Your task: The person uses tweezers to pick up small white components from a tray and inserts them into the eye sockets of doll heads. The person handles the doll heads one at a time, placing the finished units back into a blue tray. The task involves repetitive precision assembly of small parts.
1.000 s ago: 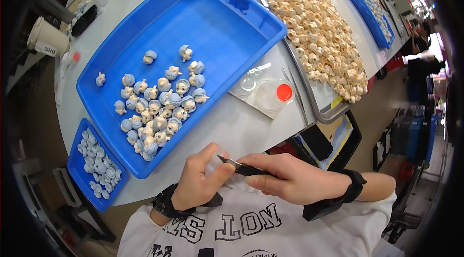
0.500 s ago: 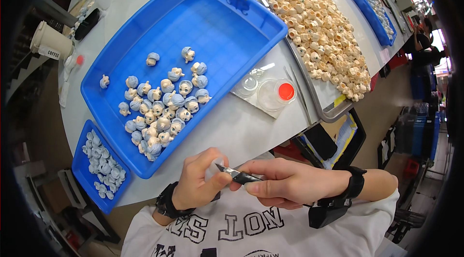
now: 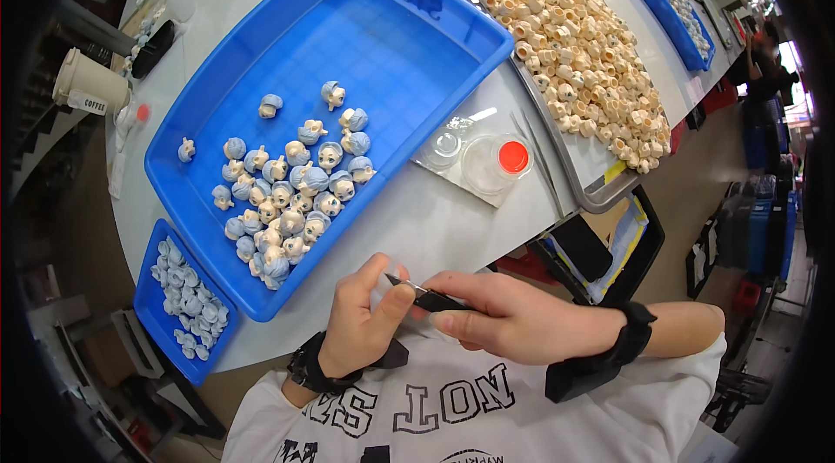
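Note:
My right hand grips a craft knife by its dark handle, the pointed blade aimed left. My left hand pinches a small pale piece between thumb and fingers; its exact kind is too covered to tell. The blade tip lies against this piece, beside the left thumb. Beyond both hands stands a big blue tray with doll heads wearing light blue hair, gathered toward its near end. To its left, a smaller blue tray holds loose light blue hair pieces.
On the right, a metal tray is heaped with cream doll face parts. Between the trays sit a clear jar with a red cap and long tweezers. A paper cup stands far left. Below the table edge is a black bin.
My right hand has rolled slightly, and the knife with it, the blade still at the piece. My left hand has shifted a little upward. The trays stay in place.

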Demonstrator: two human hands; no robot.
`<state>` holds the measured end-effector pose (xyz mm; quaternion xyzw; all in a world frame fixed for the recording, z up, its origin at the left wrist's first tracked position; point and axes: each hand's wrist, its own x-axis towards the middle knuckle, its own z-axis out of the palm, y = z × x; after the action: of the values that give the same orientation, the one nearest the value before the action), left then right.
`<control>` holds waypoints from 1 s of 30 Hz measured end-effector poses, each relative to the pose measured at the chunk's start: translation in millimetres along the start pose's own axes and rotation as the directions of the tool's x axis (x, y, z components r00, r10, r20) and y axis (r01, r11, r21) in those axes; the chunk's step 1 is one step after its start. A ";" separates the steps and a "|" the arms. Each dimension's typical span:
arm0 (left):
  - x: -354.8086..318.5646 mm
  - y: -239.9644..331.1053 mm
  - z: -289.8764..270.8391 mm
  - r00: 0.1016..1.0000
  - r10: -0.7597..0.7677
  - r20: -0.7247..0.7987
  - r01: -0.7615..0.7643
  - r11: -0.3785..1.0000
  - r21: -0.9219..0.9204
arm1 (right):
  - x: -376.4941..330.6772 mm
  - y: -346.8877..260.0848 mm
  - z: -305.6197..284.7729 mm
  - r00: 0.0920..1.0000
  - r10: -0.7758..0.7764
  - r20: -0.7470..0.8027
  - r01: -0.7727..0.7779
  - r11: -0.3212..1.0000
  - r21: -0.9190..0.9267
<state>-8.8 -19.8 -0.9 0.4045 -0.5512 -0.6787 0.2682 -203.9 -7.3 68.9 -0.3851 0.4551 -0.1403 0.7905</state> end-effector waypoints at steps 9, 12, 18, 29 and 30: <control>-7.1 10.7 -8.1 0.994 0.052 0.100 -0.049 0.998 -0.026 | -14.6 -17.5 -11.4 0.984 0.072 0.164 -0.050 0.989 -0.136; -12.1 13.2 -14.1 0.983 -0.004 0.182 0.035 0.985 -0.167 | -19.5 -16.7 -10.2 0.993 -0.032 0.110 0.059 0.967 -0.249; -16.4 18.5 -17.4 0.962 -0.065 0.265 0.158 0.924 -0.348 | -22.6 -22.2 -8.2 0.993 0.010 0.120 0.017 0.976 -0.218; -14.7 22.9 -20.9 0.937 -0.063 0.345 0.184 0.926 -0.331 | -17.2 -17.4 -5.2 0.986 -0.089 0.141 0.124 0.957 -0.262; -14.9 23.4 -21.9 0.935 -0.071 0.346 0.191 0.925 -0.327 | -17.3 -18.0 -4.7 0.987 -0.087 0.133 0.120 0.957 -0.265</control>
<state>15.6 -25.2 24.0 0.2670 -0.4276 -0.8414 0.1947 -214.9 -11.7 91.3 -0.5210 0.4011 -0.0945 0.7475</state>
